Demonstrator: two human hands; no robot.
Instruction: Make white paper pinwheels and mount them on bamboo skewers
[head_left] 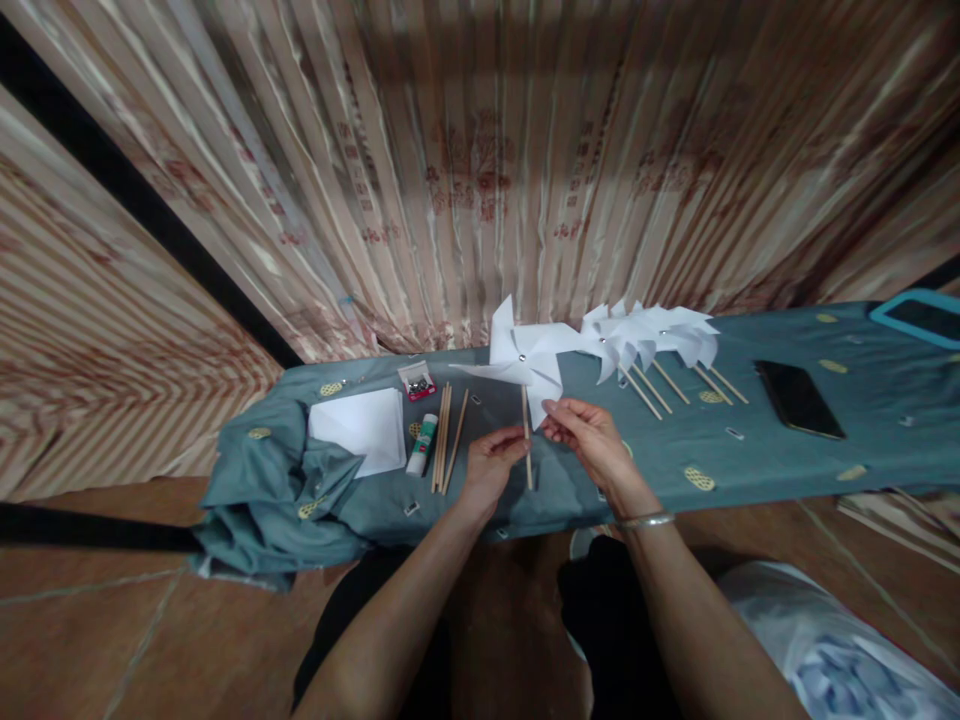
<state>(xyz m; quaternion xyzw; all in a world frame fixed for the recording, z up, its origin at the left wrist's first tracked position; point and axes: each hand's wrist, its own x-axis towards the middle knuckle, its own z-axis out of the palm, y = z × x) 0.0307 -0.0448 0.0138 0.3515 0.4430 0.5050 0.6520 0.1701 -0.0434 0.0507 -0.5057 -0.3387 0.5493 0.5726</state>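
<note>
A white paper pinwheel [523, 357] with a silver pin at its centre is held upright in front of me. Its wooden stick [528, 465] points down, and my left hand [491, 463] pinches it partway along. My right hand [583, 428] has thumb and fingers closed on the tip of the pinwheel's lowest paper blade. To the right, several more white pinwheels [652, 335] lie in an overlapping row, their sticks angled toward me. Left of my hands are several loose wooden sticks [442, 437], a green and white glue stick [422, 445] and a small box of pins [417, 381].
A stack of white paper [360, 430] lies at the left on the green cloth [660, 470], partly under a fold. A black phone [799, 399] and a blue-framed device [919, 318] are at the right. Behind hangs a striped curtain [480, 170]; a plastic bag [832, 640] stands below.
</note>
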